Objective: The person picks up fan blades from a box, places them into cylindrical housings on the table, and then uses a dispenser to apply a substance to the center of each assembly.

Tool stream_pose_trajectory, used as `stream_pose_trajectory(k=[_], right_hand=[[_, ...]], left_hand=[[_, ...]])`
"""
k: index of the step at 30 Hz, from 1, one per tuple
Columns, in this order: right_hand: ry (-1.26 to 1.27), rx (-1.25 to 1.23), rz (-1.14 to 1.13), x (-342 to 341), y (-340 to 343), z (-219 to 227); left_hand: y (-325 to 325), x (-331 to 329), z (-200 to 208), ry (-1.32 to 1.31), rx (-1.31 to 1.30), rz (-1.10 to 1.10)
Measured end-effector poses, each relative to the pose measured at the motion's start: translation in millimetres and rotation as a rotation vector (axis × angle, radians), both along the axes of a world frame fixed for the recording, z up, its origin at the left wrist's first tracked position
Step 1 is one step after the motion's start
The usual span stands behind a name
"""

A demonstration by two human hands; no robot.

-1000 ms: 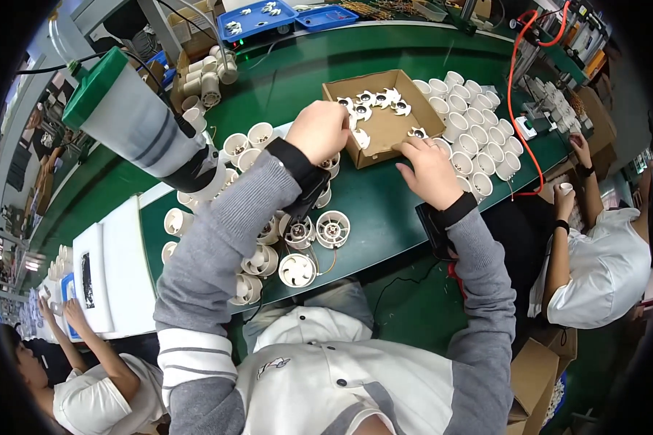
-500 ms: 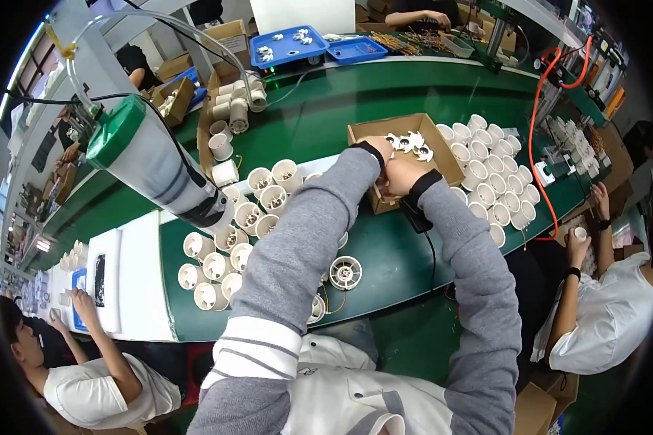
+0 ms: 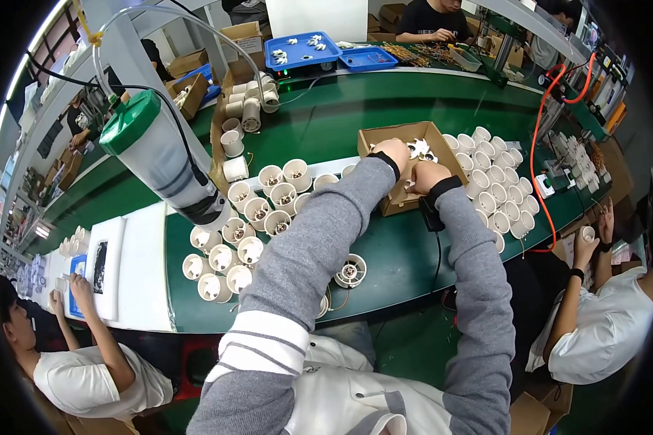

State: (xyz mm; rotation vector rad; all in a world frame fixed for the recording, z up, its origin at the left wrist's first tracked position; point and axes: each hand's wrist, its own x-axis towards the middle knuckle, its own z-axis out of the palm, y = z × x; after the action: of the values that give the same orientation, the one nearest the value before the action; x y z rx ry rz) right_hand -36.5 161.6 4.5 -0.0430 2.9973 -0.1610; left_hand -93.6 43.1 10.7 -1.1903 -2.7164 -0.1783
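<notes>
A cardboard box point(image 3: 453, 154) stands on the green table, with several white fan wheels point(image 3: 419, 148) with dark hubs inside. My left hand point(image 3: 395, 151) reaches over its near left part, the back of the hand up; its fingers are hidden. Beside it, my right hand point(image 3: 428, 175) is over the near side of the box, fingers curled in toward a small whitish piece that I cannot make out. Nearer me, a white round housing with a spoked inside point(image 3: 351, 270) lies on the table, a thin wire by it.
White cups with parts inside point(image 3: 257, 210) crowd the left; white cups point(image 3: 495, 174) stand right of the box. A green-lidded clear canister point(image 3: 156, 156) leans in at left. An orange hose point(image 3: 535, 156) hangs at right. People work on both sides and at the back.
The view has shifted slightly, so the scene sits farther right. My hands stay at the box; the right one has drawn a little apart from the left.
</notes>
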Motion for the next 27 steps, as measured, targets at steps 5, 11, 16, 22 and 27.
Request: stream_pose_trajectory(k=[5, 11, 16, 22, 27], right_hand=[[0.050, 0.026, -0.023, 3.3, 2.4, 1.7], [0.653, -0.391, -0.366, 15.1, 15.5, 24.6], [0.845, -1.593, -0.274, 52.0, 12.3, 29.1], [0.556, -2.102, -0.295, 154.4, -49.2, 40.3], [0.695, -2.066, -0.234, 205.5, -138.3, 50.4]], left_hand=[[5.0, 9.2, 5.7, 0.083, 0.162, 0.070], [7.7, 50.3, 38.0, -0.081, 0.664, -0.024], [-2.1, 107.3, 75.0, -0.168, 1.099, -0.190], [-61.6, 180.3, 89.1, -0.187, 1.099, -0.470], [-143.4, 224.9, 87.0, -0.267, 1.143, -0.462]])
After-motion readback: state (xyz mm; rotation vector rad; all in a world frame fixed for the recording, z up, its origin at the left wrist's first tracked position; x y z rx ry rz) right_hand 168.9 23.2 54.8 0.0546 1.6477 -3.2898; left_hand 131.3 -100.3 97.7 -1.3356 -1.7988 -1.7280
